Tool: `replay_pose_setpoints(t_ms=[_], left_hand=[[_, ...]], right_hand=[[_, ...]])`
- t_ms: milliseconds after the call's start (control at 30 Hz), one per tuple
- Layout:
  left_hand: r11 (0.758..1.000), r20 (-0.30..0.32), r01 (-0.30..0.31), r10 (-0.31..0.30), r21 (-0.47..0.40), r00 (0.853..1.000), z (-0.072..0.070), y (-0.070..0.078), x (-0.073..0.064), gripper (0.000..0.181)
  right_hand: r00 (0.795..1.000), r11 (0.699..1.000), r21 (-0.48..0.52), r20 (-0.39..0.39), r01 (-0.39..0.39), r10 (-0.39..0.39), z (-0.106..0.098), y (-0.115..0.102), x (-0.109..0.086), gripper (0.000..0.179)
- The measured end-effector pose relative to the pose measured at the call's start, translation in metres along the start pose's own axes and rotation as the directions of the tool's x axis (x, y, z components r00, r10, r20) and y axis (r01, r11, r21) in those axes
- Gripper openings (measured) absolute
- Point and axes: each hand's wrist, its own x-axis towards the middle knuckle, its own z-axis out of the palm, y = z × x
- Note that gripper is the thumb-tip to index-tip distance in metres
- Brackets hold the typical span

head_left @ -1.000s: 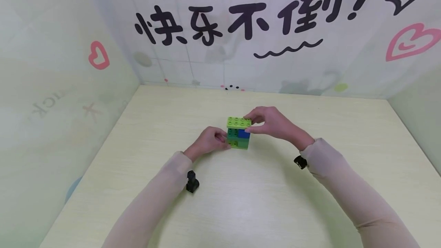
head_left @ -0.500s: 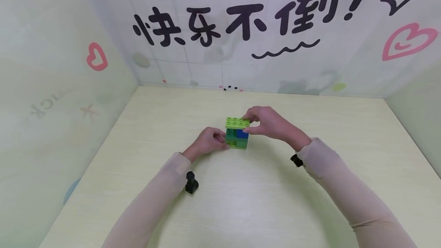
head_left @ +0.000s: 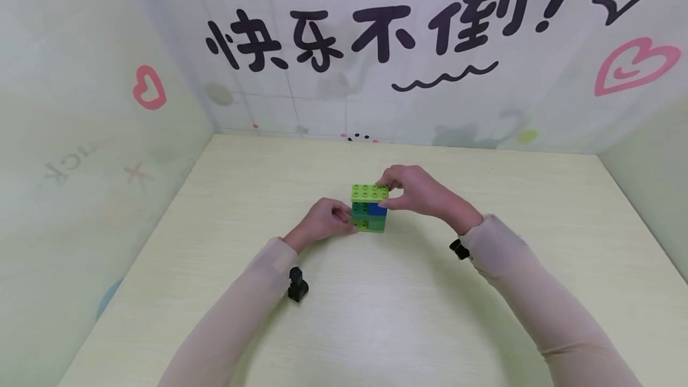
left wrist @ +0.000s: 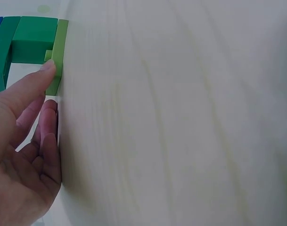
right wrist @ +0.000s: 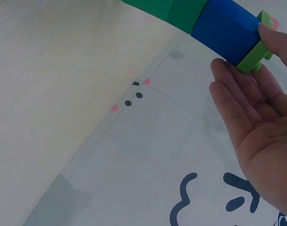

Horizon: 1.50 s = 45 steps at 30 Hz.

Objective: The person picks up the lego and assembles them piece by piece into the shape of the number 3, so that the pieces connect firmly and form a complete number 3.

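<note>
A small stack of toy building bricks stands upright on the table, between the two hands. Its top is a light green plate (head_left: 369, 193) with studs; a blue brick (head_left: 378, 209) sits below it on the right side. Lower down come darker green bricks (left wrist: 36, 32) and a light green bottom plate (left wrist: 61, 47). My left hand (head_left: 325, 218) holds the bottom plate at its left end, thumb on the studded side. My right hand (head_left: 416, 190) pinches the right end of the top plate, thumb in front and fingers behind.
The pale wooden table (head_left: 344, 315) is walled by printed white sheets, with black lettering on the back sheet (head_left: 322, 100). Black wrist devices hang at the left sleeve (head_left: 297, 284) and the right sleeve (head_left: 459, 249).
The head view shifts slightly, carrying the whole scene a little to the left. Both hands keep their hold on the stack, with no clear movement of the bricks.
</note>
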Motion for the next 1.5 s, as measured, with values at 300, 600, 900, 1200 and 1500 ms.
replay_pose_setpoints(t_ms=[300,600,900,1200,1500], left_hand=[[1.0,0.005,-0.005,0.005,0.004,1.0,0.001,-0.001,0.002,0.033],[1.0,0.0,0.001,-0.001,-0.005,1.0,-0.001,0.002,0.002,0.033],[1.0,-0.001,0.001,-0.001,0.003,1.0,-0.001,0.004,0.0,0.035],[0.997,0.012,0.061,-0.062,0.036,0.998,0.002,0.004,-0.005,0.033],[0.999,0.016,0.002,-0.003,0.053,1.0,0.001,0.007,-0.001,0.032]], right_hand=[[0.998,0.999,-0.022,0.047,-0.038,0.039,-0.004,-0.006,0.004,0.034],[0.997,0.998,0.033,0.061,-0.047,0.045,-0.006,-0.004,0.007,0.032],[0.999,0.995,0.082,0.022,-0.05,0.048,-0.003,0.002,0.002,0.037],[0.999,0.992,0.12,0.022,-0.042,0.04,0.006,0.008,-0.003,0.039],[0.999,0.992,0.126,-0.033,0.007,-0.003,0.005,0.017,-0.008,0.044]])
